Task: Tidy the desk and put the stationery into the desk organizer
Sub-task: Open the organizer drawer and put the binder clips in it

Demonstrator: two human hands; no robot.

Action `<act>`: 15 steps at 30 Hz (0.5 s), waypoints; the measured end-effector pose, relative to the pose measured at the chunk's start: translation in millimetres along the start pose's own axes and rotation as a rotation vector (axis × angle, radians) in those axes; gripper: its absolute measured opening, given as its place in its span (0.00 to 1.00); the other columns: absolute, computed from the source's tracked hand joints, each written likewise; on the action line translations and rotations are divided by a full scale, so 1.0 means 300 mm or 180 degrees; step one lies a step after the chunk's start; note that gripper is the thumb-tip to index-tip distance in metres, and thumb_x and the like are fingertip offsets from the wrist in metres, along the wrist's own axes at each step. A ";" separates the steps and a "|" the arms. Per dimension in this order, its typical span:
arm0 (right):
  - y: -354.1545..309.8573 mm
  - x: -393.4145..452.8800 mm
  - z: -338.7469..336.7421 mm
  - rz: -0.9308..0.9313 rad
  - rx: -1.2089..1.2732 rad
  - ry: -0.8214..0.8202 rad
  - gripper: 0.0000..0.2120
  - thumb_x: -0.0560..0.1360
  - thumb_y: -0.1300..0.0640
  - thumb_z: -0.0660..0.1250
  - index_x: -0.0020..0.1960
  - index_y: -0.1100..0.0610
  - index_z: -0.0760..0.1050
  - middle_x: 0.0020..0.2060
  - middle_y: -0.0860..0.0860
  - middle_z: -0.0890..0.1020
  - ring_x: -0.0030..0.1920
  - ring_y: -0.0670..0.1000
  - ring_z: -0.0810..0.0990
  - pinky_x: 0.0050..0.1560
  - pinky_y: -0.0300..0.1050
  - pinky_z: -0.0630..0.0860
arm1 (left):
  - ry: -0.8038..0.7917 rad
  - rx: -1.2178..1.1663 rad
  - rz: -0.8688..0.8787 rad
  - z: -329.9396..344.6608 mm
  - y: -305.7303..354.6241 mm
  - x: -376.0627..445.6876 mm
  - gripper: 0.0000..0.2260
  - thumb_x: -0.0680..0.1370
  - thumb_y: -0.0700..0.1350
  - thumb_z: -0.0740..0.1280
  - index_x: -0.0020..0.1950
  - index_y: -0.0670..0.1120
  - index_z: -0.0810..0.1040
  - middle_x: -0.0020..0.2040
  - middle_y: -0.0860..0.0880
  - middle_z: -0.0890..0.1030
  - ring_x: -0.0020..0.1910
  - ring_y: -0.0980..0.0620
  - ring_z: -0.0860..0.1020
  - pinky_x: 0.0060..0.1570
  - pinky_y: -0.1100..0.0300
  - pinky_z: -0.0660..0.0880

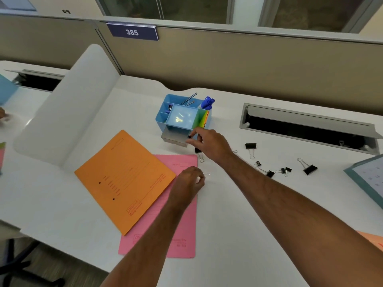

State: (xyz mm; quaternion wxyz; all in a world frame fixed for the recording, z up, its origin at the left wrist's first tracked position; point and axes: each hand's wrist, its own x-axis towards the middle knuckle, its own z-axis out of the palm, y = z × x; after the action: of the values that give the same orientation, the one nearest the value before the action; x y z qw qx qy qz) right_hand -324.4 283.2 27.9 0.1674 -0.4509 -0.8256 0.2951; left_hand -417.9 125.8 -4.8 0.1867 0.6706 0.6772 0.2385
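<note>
Head view, as I read it: desk organizer (182, 119) already holds pens; right hand (207, 141) pinches a black clip (189, 137) at its open drawer (176, 137); left hand (189, 181) pinches something small, unclear — loose binder clips (290, 166) and folders (124, 179) remain
</note>
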 end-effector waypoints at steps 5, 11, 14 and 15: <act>-0.029 0.091 0.042 -0.0086 -0.0157 -0.0046 0.15 0.77 0.38 0.69 0.56 0.46 0.76 0.40 0.44 0.80 0.38 0.48 0.79 0.37 0.43 0.79 | 0.0272 -0.0060 -0.0146 -0.053 -0.056 -0.025 0.04 0.76 0.37 0.76 0.50 0.40 0.85 0.50 0.44 0.86 0.47 0.49 0.83 0.51 0.61 0.77; -0.065 0.164 0.097 -0.0147 -0.0223 -0.0116 0.16 0.78 0.42 0.70 0.61 0.48 0.76 0.48 0.50 0.85 0.45 0.49 0.81 0.44 0.47 0.83 | 0.0492 -0.0163 -0.0295 -0.098 -0.116 -0.026 0.03 0.77 0.38 0.75 0.50 0.41 0.85 0.50 0.46 0.85 0.47 0.52 0.82 0.49 0.59 0.81; -0.059 0.162 0.107 -0.0110 -0.0149 -0.0066 0.16 0.79 0.44 0.70 0.63 0.48 0.76 0.42 0.47 0.82 0.39 0.47 0.77 0.38 0.43 0.76 | 0.0605 -0.0189 -0.0330 -0.120 -0.150 -0.008 0.03 0.78 0.38 0.75 0.50 0.42 0.84 0.51 0.48 0.84 0.47 0.53 0.81 0.47 0.60 0.80; -0.054 0.154 0.104 -0.0102 -0.0083 -0.0021 0.15 0.79 0.44 0.70 0.63 0.47 0.75 0.38 0.44 0.80 0.36 0.46 0.76 0.36 0.41 0.73 | 0.0635 -0.0184 -0.0359 -0.131 -0.156 -0.002 0.03 0.78 0.38 0.74 0.50 0.42 0.83 0.52 0.48 0.84 0.47 0.53 0.80 0.48 0.60 0.80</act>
State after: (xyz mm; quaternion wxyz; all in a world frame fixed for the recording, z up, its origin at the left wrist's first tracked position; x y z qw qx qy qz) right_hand -376.5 305.0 14.7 0.1636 -0.4388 -0.8370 0.2830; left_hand -478.7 122.9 0.4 0.1507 0.5987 0.7219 0.3126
